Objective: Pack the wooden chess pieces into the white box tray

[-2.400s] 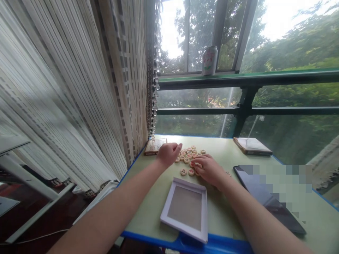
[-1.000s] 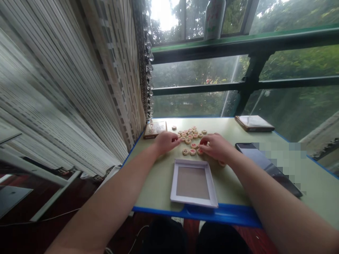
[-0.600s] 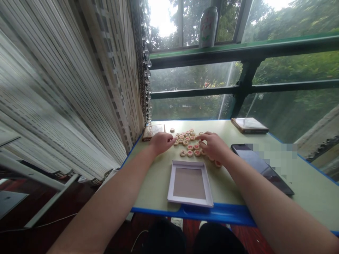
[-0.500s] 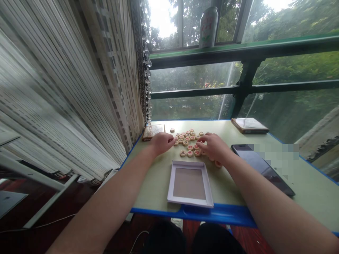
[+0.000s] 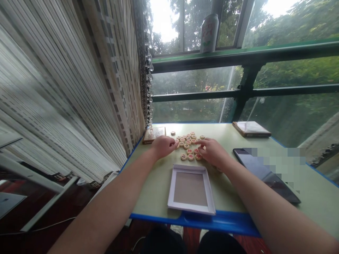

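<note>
Several round wooden Chinese chess pieces [image 5: 186,145] with red or dark characters lie face up in a loose cluster on the table. My left hand [image 5: 164,145] is at the cluster's left edge, fingers curled together with the tips against a piece; whether one is pinched is hidden. My right hand [image 5: 212,151] reaches in from the right, its index finger stretched out over the pieces and the other fingers bent beneath. It covers some pieces. An open shallow white box tray [image 5: 171,187] with a grey-brown bottom lies nearer me.
A patterned flat box [image 5: 154,134] sits at the back left, another flat box [image 5: 251,129] at the back right. A dark tablet [image 5: 265,174] lies right of my right forearm. A can [image 5: 209,33] stands on the window ledge. Curtains [image 5: 79,88] hang at left.
My right hand has shifted slightly, its index finger now extended farther left over the pieces. My left hand stays at the cluster's left edge. The whole view has dropped a little.
</note>
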Demonstrator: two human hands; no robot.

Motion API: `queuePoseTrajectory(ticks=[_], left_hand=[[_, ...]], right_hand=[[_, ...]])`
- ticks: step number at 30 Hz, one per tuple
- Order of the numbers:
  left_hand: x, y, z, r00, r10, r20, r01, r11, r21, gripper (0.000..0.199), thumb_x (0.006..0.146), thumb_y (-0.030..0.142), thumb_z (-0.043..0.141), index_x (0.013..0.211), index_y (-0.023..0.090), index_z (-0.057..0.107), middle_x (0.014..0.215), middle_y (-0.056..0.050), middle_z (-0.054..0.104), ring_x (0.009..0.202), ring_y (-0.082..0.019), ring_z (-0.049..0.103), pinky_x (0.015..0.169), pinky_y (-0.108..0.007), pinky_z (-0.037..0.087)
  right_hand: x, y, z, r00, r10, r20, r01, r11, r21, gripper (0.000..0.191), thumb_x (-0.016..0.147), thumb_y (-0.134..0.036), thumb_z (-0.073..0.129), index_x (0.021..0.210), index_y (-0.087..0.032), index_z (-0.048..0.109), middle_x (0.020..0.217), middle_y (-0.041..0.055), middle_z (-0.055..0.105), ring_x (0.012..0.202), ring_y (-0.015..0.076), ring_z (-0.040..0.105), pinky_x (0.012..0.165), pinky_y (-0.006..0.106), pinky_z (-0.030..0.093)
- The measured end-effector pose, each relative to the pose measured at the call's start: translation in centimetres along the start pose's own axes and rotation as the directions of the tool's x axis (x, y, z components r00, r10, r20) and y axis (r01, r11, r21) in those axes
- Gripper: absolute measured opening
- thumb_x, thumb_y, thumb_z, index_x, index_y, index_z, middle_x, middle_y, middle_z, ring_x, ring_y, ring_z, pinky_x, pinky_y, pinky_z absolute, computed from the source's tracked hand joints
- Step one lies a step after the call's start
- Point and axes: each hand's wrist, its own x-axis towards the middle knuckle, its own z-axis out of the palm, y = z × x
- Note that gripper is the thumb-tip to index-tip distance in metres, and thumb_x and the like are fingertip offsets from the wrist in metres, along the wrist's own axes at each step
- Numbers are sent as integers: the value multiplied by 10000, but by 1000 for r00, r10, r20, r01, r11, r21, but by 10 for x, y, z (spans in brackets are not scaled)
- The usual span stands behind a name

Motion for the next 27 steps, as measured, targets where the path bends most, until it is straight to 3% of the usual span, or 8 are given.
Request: queuePoseTrajectory(ticks=[6, 11, 13, 15, 18, 23, 27], left_hand=[[-2, 7, -4, 999, 36, 15, -35, 999, -20, 385, 824, 419, 452, 619, 157, 645, 567, -38, 586, 551, -130, 483, 566, -249, 298], [-3, 12, -6, 999, 49, 6, -48, 994, -103, 316, 774, 366, 501, 592, 140, 627, 554, -26, 578, 549, -114, 464, 565, -240, 314], [-3, 14, -9, 994, 21, 106, 7, 966, -258, 284, 744, 344, 522, 590, 127, 623, 539, -14, 567, 527, -100, 448, 531, -228, 309], [-4, 15, -12, 940, 0, 341, 164, 877, -452, 261, 731, 328, 520, 640, 117, 643, 558, -11, 586, 499, -89, 447, 491, -218, 310], [-5, 16, -20, 777, 66, 626, 386, 737, -556, 214, 689, 301, 568, 732, 120, 674, 624, -14, 627, 483, -79, 449, 453, -207, 308], [-7, 12, -32, 664, 238, 709, 347, 742, -574, 242, 599, 303, 721, 789, 154, 706, 704, -5, 651, 646, -114, 543, 569, -206, 401], [-8, 10, -33, 652, 258, 713, 297, 778, -553, 232, 605, 309, 731, 792, 174, 712, 719, 5, 663, 693, -126, 567, 632, -217, 430]], right_hand=[[-4, -8, -8, 998, 12, 56, -8, 997, -82, 263, 783, -389, 538, 815, -209, 727, 855, 82, 641, 804, 198, 568, 685, 280, 406], [-4, -9, -5, 998, 20, 67, -14, 997, -82, 261, 787, -381, 533, 891, -225, 713, 899, 80, 655, 816, 197, 572, 689, 278, 404], [-4, -9, -5, 998, 15, 65, -9, 995, -95, 276, 784, -395, 531, 904, -221, 708, 917, 84, 663, 842, 207, 572, 695, 283, 404], [-4, -9, -4, 997, 11, 72, -3, 994, -109, 291, 776, -423, 532, 882, -218, 709, 907, 86, 670, 846, 213, 573, 694, 288, 405], [-3, -8, -3, 997, 16, 70, -7, 992, -123, 305, 764, -450, 537, 853, -217, 712, 890, 86, 671, 838, 217, 574, 692, 297, 407], [-1, -8, 0, 998, 16, 68, -8, 993, -117, 258, 749, -426, 562, 787, -227, 721, 831, 72, 671, 812, 211, 572, 688, 294, 406], [0, -9, 0, 999, 21, 46, -16, 993, -115, 216, 734, -385, 580, 767, -212, 705, 829, 71, 653, 813, 203, 564, 700, 288, 406]])
